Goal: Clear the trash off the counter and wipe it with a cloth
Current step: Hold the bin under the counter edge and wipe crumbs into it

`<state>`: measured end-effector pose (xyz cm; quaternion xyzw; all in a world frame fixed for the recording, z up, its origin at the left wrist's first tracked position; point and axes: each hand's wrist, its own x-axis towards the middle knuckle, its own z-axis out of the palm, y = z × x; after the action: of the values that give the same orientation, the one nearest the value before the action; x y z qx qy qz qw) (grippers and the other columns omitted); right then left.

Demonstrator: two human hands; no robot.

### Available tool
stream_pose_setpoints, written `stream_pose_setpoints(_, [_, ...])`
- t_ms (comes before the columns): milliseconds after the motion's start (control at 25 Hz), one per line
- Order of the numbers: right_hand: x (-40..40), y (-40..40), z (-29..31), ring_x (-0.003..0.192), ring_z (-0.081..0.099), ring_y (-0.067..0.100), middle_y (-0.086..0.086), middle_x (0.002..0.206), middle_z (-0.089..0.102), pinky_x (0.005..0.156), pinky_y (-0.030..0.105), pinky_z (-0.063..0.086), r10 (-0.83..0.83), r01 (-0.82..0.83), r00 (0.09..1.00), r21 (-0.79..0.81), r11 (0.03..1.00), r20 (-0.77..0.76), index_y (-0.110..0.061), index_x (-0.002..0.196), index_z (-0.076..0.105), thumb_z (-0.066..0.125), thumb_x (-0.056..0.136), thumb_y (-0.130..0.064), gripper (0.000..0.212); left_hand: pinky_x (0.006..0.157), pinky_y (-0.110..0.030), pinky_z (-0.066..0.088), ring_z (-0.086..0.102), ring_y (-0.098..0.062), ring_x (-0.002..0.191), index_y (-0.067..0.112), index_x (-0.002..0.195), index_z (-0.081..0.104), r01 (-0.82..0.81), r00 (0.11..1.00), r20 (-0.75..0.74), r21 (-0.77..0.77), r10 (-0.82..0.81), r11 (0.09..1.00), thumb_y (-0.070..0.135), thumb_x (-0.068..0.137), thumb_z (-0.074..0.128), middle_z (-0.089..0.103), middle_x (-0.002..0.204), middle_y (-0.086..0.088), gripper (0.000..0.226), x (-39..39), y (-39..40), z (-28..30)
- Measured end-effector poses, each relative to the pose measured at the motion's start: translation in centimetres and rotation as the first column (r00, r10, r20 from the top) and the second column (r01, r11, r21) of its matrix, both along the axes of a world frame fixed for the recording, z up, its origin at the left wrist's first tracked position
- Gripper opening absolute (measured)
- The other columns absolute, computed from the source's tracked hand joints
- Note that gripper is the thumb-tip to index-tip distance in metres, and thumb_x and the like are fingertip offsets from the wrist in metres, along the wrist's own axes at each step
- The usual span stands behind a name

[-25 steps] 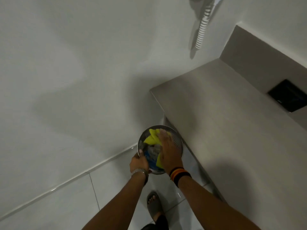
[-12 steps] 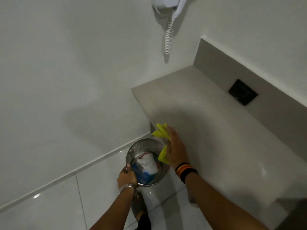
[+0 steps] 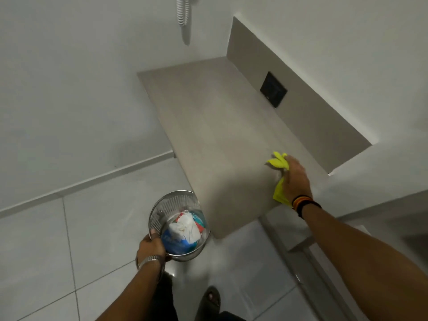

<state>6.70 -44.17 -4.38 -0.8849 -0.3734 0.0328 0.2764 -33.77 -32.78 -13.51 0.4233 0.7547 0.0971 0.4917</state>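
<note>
Pressing yellow cloth (image 3: 279, 179) onto counter (image 3: 215, 135), right hand (image 3: 296, 179).

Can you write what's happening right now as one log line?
left hand: holds metal bin | trash: inside bin | right hand: presses yellow cloth on counter

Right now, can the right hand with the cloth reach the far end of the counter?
Probably yes: the right hand presses the yellow cloth on the counter, and nothing lies between it and the far end.

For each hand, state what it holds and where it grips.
Left hand: metal bin, by its near rim. Right hand: yellow cloth, bunched under the palm.
</note>
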Motion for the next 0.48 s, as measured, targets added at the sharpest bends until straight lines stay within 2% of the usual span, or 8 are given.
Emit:
stream_pose_setpoints(80, [1.3, -0.1, -1.2, 0.144, 0.032, 0.037, 0.016, 0.154, 0.04, 0.119, 0.048, 0.023, -0.059, 0.048, 0.996, -0.137, 0.989, -0.074, -0.008, 0.146, 0.041, 0.047, 0.097, -0.006, 0.05, 0.079, -0.042, 0.05, 0.062, -0.045, 0.104, 0.004, 0.121, 0.064, -0.028, 1.0, 0.006, -0.005, 0.028, 1.0, 0.047, 0.102, 0.038, 0.065, 0.121, -0.029, 0.054, -0.3, -1.8, 0.3])
stream_pose_setpoints(200, [0.4, 1.6, -2.4, 0.151, 0.015, 0.036, 0.008, 0.163, 0.026, 0.121, 0.053, 0.012, -0.081, 0.066, 0.996, -0.253, 0.965, -0.048, -0.011, 0.152, 0.032, 0.044, 0.099, -0.013, 0.054, 0.083, -0.044, 0.05, 0.061, -0.042, 0.099, 0.003, 0.121, 0.064, -0.041, 0.999, 0.008, 0.005, 0.041, 0.999, 0.047, 0.102, 0.037, 0.065, 0.122, -0.028, 0.055, -0.3, -3.1, 0.5])
stream_pose_setpoints(320, [-3.8, 3.5, -3.3, 0.153, 0.012, 0.031, 0.006, 0.164, 0.023, 0.123, 0.048, 0.006, -0.037, 0.032, 0.999, -0.191, 0.981, -0.022, -0.013, 0.154, 0.028, 0.044, 0.099, -0.014, 0.057, 0.086, -0.043, 0.051, 0.06, -0.037, 0.093, 0.005, 0.12, 0.064, -0.034, 0.999, 0.03, 0.031, 0.033, 0.999, 0.048, 0.102, 0.038, 0.066, 0.12, -0.026, 0.053, -0.1, -3.1, 0.9])
stream_pose_setpoints(400, [-8.9, 4.8, -3.5, 0.153, 0.013, 0.028, 0.008, 0.163, 0.024, 0.124, 0.044, 0.005, 0.06, -0.061, 0.998, -0.159, 0.985, -0.011, -0.011, 0.155, 0.025, 0.043, 0.099, -0.012, 0.058, 0.09, -0.044, 0.051, 0.062, -0.041, 0.102, 0.007, 0.122, 0.063, -0.016, 0.999, 0.032, 0.038, 0.015, 0.999, 0.048, 0.102, 0.038, 0.065, 0.122, -0.026, 0.053, 0.0, -2.8, 1.4])
stream_pose_setpoints(480, [-14.9, 6.0, -3.4, 0.153, 0.018, 0.027, 0.01, 0.162, 0.028, 0.125, 0.042, 0.006, 0.16, -0.166, 0.984, -0.087, 0.982, -0.074, -0.009, 0.154, 0.026, 0.044, 0.096, -0.007, 0.061, 0.095, -0.048, 0.053, 0.062, -0.044, 0.109, 0.007, 0.124, 0.062, -0.023, 0.999, 0.039, 0.033, 0.022, 0.999, 0.048, 0.102, 0.037, 0.064, 0.124, -0.025, 0.053, 0.1, -2.5, 2.2])
